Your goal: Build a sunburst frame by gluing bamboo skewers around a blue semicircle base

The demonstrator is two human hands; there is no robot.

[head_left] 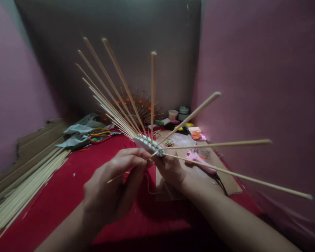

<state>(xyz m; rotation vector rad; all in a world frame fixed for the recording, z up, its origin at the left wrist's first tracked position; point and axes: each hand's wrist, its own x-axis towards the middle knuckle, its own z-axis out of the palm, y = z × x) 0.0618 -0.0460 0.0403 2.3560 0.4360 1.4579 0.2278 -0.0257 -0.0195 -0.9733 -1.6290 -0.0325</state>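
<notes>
A small pale blue-and-white disc [144,142] is held up in front of me, seen nearly edge-on. Several thin wooden sticks [152,94] fan out from its rim to the left, upward and right. My right hand [171,169] grips the disc from below and behind, its fingers partly hidden. At the near edge of the disc, my left hand [118,178] pinches a thin pale strand [153,154] between thumb and fingers. Its tail pokes out below the left fingers. A thin loose cord [149,185] hangs between the hands.
Red cloth [76,189] covers the table. Long loose sticks [34,185] lie beside cardboard [39,143] at left, near red-handled scissors [99,136]. A pink glue gun [199,161] rests on a brown board [225,175]. Jars [183,112] and a round stick-edged piece [131,105] stand behind.
</notes>
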